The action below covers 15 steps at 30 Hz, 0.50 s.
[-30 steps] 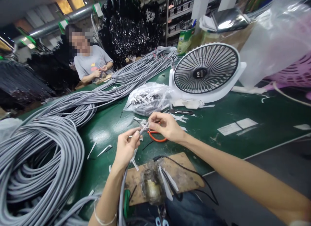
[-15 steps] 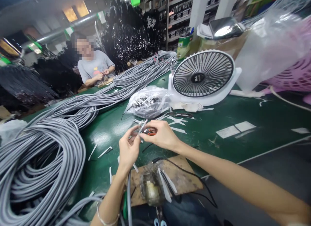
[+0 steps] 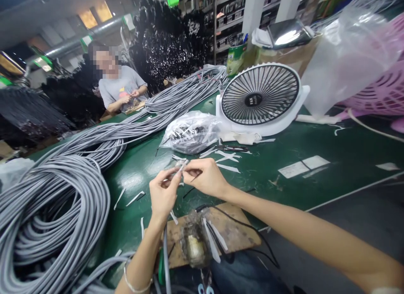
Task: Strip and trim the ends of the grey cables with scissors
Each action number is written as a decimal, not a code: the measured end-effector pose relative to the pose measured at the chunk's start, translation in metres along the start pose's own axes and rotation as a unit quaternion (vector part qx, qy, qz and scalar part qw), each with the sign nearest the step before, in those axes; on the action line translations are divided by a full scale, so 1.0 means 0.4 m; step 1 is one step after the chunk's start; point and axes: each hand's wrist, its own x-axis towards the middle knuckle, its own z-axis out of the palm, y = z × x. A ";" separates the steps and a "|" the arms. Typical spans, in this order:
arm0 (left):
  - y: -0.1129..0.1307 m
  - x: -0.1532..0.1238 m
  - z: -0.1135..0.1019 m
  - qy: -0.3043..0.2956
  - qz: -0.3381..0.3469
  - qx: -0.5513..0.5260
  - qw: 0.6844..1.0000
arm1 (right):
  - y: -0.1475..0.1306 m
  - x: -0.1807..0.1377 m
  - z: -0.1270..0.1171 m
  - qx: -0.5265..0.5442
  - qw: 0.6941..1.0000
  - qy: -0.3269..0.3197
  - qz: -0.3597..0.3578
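At the middle of the view my left hand and my right hand meet, fingertips pinched close together. A small whitish strip shows between them, with my right thumb and fingers closed at it. A grey cable rises past my left wrist toward my left hand, whose fingers are closed; its end is hidden in the grip. A thin dark piece sticks out below my right fingers. Under the hands, a brown board bears a clear block-like holder and white strips.
Large coils of grey cable fill the left side. Beyond my hands are a plastic bag of small parts, a white fan, dark snips and loose white strips. A co-worker sits across the green table.
My hands have drawn closer together, the right fingers curling in tighter. The red-orange bits seen by my right fingers are now hidden. The view has shifted slightly.
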 end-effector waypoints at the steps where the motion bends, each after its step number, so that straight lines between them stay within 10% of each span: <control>1: -0.001 0.001 -0.002 0.015 0.002 0.007 1.000 | -0.002 -0.001 0.001 -0.005 1.000 -0.001 -0.013; 15: -0.010 0.007 0.008 0.057 -0.109 -0.135 0.983 | -0.007 -0.007 0.012 0.094 0.993 -0.038 0.065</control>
